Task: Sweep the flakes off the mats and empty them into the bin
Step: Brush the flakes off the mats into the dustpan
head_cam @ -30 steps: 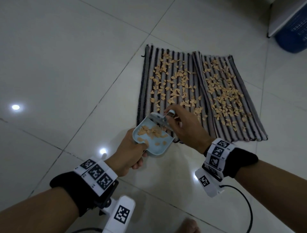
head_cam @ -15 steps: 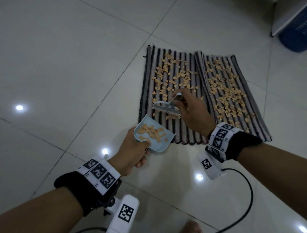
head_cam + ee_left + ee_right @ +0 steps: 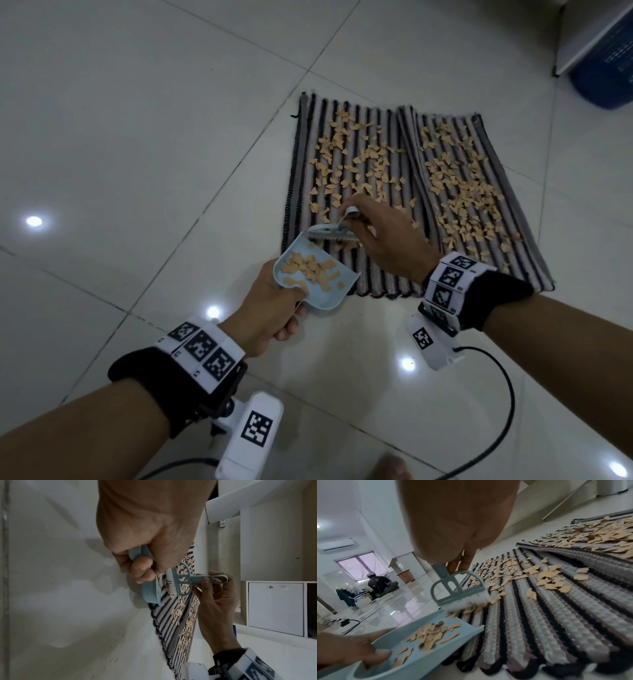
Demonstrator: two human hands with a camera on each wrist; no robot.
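Observation:
Two striped mats lie side by side on the floor, the left mat (image 3: 346, 144) and the right mat (image 3: 486, 161), both strewn with tan flakes (image 3: 462, 202). My left hand (image 3: 291, 310) grips the handle of a light-blue dustpan (image 3: 329, 296). The pan holds a heap of flakes, and its lip rests on the left mat's near edge. My right hand (image 3: 354, 217) pinches the handle of a small grey-blue brush (image 3: 330, 234). Its white bristles (image 3: 467, 602) press flakes against the pan's lip (image 3: 453, 620). The blue bin (image 3: 603, 75) stands at the far right.
A white cabinet (image 3: 596, 31) stands against the bin. A black cable (image 3: 503, 404) loops over the glossy tiles near my right wrist, and a bare foot (image 3: 390, 469) shows at the bottom edge. In the right wrist view another person (image 3: 380, 584) sits far across the room.
The brush left the pan, reached out over the left mat and has come back to the pan's lip, dragging flakes with it. The left hand keeps the pan at the mat's edge.

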